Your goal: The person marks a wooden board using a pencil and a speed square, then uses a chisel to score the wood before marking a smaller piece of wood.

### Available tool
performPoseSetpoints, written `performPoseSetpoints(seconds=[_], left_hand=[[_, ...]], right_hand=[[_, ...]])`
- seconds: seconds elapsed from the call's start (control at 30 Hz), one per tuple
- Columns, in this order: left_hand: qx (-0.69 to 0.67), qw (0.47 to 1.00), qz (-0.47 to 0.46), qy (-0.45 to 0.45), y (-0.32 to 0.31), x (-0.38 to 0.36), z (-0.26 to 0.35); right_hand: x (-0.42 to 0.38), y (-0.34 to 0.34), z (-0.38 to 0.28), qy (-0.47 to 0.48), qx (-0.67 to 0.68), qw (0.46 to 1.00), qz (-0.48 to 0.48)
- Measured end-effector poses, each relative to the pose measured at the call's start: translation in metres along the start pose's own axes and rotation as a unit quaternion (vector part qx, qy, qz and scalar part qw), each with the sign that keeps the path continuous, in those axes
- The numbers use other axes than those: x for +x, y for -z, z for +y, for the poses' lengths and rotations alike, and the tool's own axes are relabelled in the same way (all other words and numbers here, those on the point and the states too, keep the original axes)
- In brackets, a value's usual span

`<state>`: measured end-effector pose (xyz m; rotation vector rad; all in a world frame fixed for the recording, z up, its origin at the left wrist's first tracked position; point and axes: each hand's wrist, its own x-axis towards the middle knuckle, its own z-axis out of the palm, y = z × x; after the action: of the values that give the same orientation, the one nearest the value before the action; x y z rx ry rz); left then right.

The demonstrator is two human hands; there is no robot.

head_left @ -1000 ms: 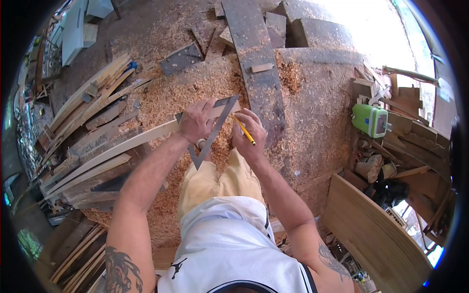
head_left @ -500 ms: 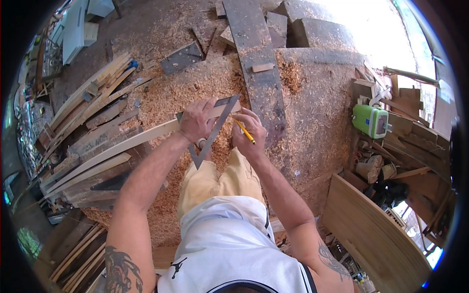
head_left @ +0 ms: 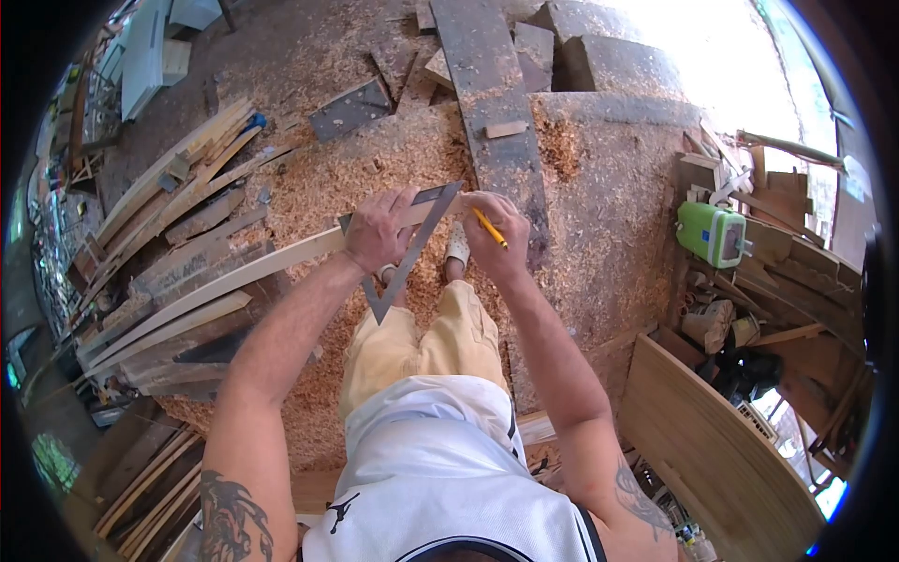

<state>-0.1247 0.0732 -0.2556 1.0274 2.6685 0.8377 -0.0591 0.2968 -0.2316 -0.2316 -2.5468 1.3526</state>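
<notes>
My left hand (head_left: 379,229) is closed over a long, pale wooden strip (head_left: 281,261) and pins a triangular set square (head_left: 415,253) across it near its far end. One long edge of the square slants over the wood, with a corner hanging down toward my legs. My right hand (head_left: 498,242), fingers bent, is at the strip's right end, just past the square's tip. A yellow pencil (head_left: 491,229) sits in that hand, its dark end pointing back toward me.
Wood shavings cover the floor (head_left: 375,169) around my feet. Long boards (head_left: 187,201) are stacked at left, and a wide dusty plank (head_left: 487,84) runs ahead. To the right stand a green-and-white box (head_left: 710,234), a wooden panel (head_left: 712,440) and piled scraps.
My right hand has shifted slightly right and forward, turning the pencil with it; a shoe now shows beneath. My left hand, the strip and the set square have stayed in place.
</notes>
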Motion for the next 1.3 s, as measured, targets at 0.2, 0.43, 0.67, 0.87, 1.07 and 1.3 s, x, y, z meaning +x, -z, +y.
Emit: performPoseSetpoints(seconds=[0.2,0.43,0.67,0.87,1.07,1.3], left_hand=[[0.018,1.0,0.0,-0.001,0.002,-0.001,0.001],[0.002,1.0,-0.019,0.014,0.0,-0.002,-0.002],[0.022,1.0,0.014,-0.014,0.002,0.001,0.001],[0.02,1.0,0.014,-0.012,0.002,0.0,0.001],[0.011,1.0,0.006,-0.007,0.0,-0.002,-0.001],[0.004,1.0,-0.002,0.0,-0.002,-0.002,-0.004]], right_hand=[[-0.005,0.005,-0.009,-0.054,0.029,0.998,-0.009],[-0.011,-0.003,-0.004,-0.058,0.063,0.996,0.002],[-0.009,-0.003,-0.001,-0.041,0.04,0.998,0.0],[-0.007,-0.005,-0.002,-0.033,0.023,0.999,-0.003],[-0.017,-0.013,-0.007,0.004,-0.045,0.999,-0.022],[-0.061,-0.006,-0.024,-0.07,0.015,0.994,-0.077]])
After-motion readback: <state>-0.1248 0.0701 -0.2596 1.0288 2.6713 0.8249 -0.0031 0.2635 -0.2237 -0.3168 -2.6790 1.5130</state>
